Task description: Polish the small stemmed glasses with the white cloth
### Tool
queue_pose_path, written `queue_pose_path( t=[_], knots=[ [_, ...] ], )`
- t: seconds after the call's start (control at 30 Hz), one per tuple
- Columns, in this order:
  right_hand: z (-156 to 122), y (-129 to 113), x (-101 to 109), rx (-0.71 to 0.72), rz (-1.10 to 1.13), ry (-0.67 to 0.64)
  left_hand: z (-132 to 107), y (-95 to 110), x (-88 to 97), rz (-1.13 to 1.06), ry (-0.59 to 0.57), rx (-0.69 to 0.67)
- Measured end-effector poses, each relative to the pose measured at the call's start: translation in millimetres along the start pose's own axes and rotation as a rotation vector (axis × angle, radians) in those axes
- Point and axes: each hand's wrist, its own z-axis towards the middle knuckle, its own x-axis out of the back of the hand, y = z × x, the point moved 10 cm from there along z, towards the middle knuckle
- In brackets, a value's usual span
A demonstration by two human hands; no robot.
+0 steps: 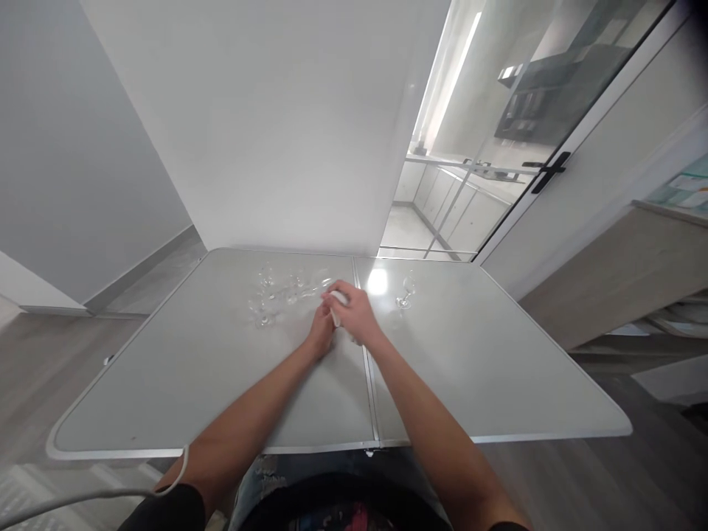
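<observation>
My two hands meet over the table just left of its middle seam. Between them shows a soft white piece that looks like a cloth (338, 298). My right hand (357, 313) pinches it, fingers curled. My left hand (322, 330) is closed below and beside it; what its fingers grip is hidden. Just beyond the fingertips lies a clear glassy shape (325, 282), blurred, and I cannot tell whether a hand touches it. To the left stand several small clear stemmed glasses, among them a near glass (264, 319) and a far glass (266, 277).
A single stemmed glass (405, 295) stands right of the seam on the pale folding table (470, 369). A white wall (276, 133) rises behind the table. At right are a glass door with a black handle (550, 172) and a wooden shelf (630, 273). A white cable (110, 493) crosses my left arm.
</observation>
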Motion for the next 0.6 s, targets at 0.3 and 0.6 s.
queue_pose_path(
  t=[0.3, 0.6],
  knots=[
    [-30.5, 62.7, 31.9, -0.118, 0.348, -0.028, -5.2, 13.3, -12.6, -0.213, -0.144, -0.048],
    [-40.3, 115.0, 67.1, -0.255, 0.734, 0.185, 3.5, 20.1, 10.1, 0.035, -0.030, -0.124]
  ],
)
